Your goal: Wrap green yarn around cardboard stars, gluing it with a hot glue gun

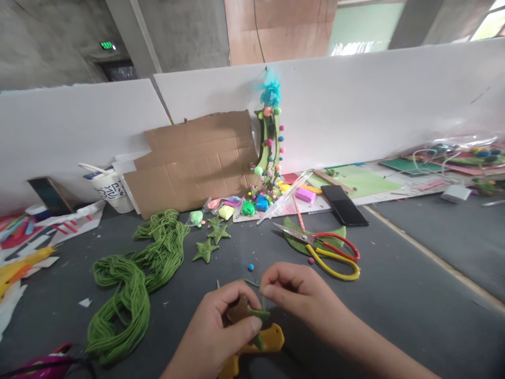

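Note:
My left hand [223, 323] is closed around a small cardboard piece [239, 310] partly wrapped in green yarn. Just right of it, my right hand [294, 292] pinches a strand of green yarn [252, 283] that runs to the piece. Below the piece, a yellow tool [272, 338] lies on the table, partly hidden by my left hand. Green yarn-wrapped stars [205, 250] lie beyond my hands. To the left is a large hank of green yarn [132, 295]. Scissors [315, 239] with red and yellow handles rest on a green leaf-like shape [292, 238] at the right.
A decorated green stand [270, 137] with pompoms and a blue top stands at the back beside cardboard [193, 173]. A black phone [344, 205] lies back right. A paper cup [114, 190] stands back left. A small blue ball [251, 267] lies just past my hands.

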Tool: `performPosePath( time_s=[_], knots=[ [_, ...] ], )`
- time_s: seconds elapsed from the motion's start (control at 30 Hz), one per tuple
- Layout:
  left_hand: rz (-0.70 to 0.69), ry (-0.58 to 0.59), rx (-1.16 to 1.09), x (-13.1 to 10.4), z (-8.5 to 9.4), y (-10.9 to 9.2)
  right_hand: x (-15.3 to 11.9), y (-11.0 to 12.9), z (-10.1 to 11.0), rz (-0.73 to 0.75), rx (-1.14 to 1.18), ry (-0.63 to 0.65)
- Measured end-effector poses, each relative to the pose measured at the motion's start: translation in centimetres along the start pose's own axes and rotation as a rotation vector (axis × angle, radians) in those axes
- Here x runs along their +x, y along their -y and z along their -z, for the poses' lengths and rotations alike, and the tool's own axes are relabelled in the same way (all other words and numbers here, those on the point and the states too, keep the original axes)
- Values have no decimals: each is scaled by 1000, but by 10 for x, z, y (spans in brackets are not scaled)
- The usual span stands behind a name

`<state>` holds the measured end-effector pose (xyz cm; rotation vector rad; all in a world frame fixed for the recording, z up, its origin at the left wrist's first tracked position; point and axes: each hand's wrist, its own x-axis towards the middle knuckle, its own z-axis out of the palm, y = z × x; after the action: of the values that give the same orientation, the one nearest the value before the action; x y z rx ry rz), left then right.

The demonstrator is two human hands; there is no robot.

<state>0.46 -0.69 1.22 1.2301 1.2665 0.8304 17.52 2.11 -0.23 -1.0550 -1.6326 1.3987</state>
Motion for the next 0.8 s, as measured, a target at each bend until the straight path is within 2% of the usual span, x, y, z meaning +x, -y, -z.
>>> performPosePath(
  time_s=[0.23,0.37,0.47,0.6,0.67,0.8],
  knots=[
    [-172,-96,14,1,0,4,3,-1,-6,-183,257,16],
    [-101,-186,-163,2,-6,5,2,-6,-13,-203,314,-3],
    [-8,-276,-257,4,-8,5,-2,-9,-19,-75,40,-87],
    [13,-327,-244,6,-6,5,-10,-11,-23,353,-533,-126],
    [-21,-357,-121,7,-5,5,-12,-13,-23,488,-740,-127],
    [-130,-364,207,5,-5,3,-13,-16,-21,542,-917,-99]
  ],
)
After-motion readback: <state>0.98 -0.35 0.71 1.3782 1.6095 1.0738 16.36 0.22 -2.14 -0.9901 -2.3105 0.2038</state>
